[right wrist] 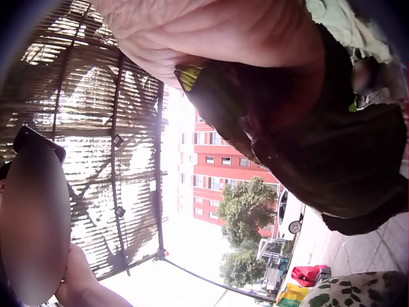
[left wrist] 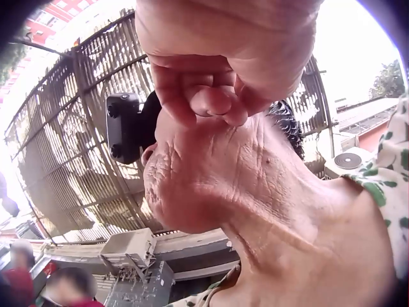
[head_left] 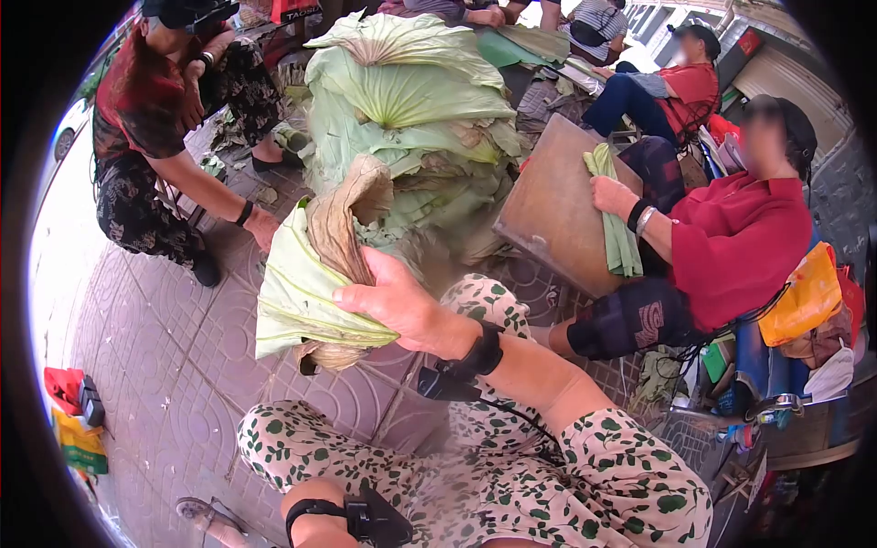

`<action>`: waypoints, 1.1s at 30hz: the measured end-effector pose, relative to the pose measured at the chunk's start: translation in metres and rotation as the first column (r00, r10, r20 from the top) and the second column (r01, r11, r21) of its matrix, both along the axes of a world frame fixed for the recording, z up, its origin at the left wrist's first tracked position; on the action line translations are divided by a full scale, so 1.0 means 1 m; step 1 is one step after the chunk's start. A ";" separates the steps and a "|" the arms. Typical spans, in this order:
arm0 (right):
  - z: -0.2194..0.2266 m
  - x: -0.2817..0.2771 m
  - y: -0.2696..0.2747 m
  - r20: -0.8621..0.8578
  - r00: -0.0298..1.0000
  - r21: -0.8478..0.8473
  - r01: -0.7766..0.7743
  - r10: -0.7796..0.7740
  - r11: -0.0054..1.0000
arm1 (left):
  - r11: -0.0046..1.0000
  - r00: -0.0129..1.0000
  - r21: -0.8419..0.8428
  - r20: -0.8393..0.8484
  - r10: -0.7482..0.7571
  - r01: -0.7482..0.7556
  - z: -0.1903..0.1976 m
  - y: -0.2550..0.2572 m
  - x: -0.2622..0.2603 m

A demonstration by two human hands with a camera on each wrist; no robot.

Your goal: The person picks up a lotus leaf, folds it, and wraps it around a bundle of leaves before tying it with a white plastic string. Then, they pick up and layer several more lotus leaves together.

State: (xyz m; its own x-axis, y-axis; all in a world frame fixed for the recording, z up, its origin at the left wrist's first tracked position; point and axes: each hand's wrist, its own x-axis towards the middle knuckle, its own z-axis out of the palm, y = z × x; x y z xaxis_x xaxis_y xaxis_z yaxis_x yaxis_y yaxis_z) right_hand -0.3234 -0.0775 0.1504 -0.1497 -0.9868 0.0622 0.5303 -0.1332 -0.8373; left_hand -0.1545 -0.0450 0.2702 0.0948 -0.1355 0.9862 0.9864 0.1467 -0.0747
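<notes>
My right hand (head_left: 393,301) grips a folded pale green lotus leaf (head_left: 306,292), its thumb lying across the top. A dry brown leaf (head_left: 333,224) is bundled with it, curling up beyond the fingers. From below, in the right wrist view, the bundle's underside (right wrist: 345,160) looks dark and hangs from the palm. My left hand (left wrist: 223,57) is raised to the chin in the left wrist view. Its fingers are curled, with the fingertips right at the skin and nothing seen between them. In the head view only the strapped left forearm (head_left: 306,507) shows.
Ahead rises a tall pile of large lotus leaves (head_left: 402,91). To the right, a seated person in red (head_left: 731,247) holds a green leaf (head_left: 614,210) against a brown board (head_left: 553,201). Another person (head_left: 155,137) sits at left. Bags (head_left: 73,420) stand on the paving.
</notes>
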 end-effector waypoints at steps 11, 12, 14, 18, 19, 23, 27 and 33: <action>0.061 -0.091 0.035 -0.027 0.879 -0.242 0.457 -0.477 0.856 | 0.986 0.986 -0.015 0.002 0.164 -0.164 0.009 0.005 0.013; 0.069 -0.106 0.039 -0.059 0.837 -0.256 0.515 -0.545 0.818 | 0.976 0.977 -0.030 0.011 0.215 -0.214 0.008 0.003 0.015; 0.087 -0.135 0.043 -0.118 0.787 -0.338 0.542 -0.606 0.769 | 0.972 0.977 -0.138 0.067 0.201 -0.190 -0.004 -0.018 0.019; 0.133 -0.184 0.041 -0.191 0.739 -0.448 0.520 -0.646 0.727 | 0.846 0.637 -0.152 0.593 0.492 -0.511 -0.028 -0.041 0.008; 0.146 -0.193 0.038 -0.195 0.713 -0.481 0.529 -0.673 0.700 | 0.745 0.461 -0.096 0.732 0.502 -0.660 -0.042 -0.040 -0.003; 0.196 -0.237 0.020 -0.119 0.698 -0.490 0.578 -0.707 0.653 | 0.634 0.030 -0.497 0.773 0.634 -0.592 -0.107 -0.068 -0.038; 0.231 -0.285 -0.019 -0.209 0.610 -0.583 0.550 -0.765 0.598 | 0.767 -0.006 -0.561 0.809 0.588 -0.311 -0.156 -0.069 -0.040; 0.202 -0.299 -0.129 -0.077 0.740 -0.300 0.622 -0.668 0.724 | 0.785 -0.080 -0.529 0.842 0.534 -0.323 -0.186 -0.080 -0.035</action>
State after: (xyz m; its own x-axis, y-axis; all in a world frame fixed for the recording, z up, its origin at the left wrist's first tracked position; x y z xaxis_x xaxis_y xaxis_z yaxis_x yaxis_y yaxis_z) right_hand -0.6228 -0.2066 0.3529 -0.7083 -0.6034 0.3663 0.0956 -0.5962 -0.7971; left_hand -0.1892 -0.1250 0.0845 -0.8938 -0.3654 0.2600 -0.0555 0.6655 0.7443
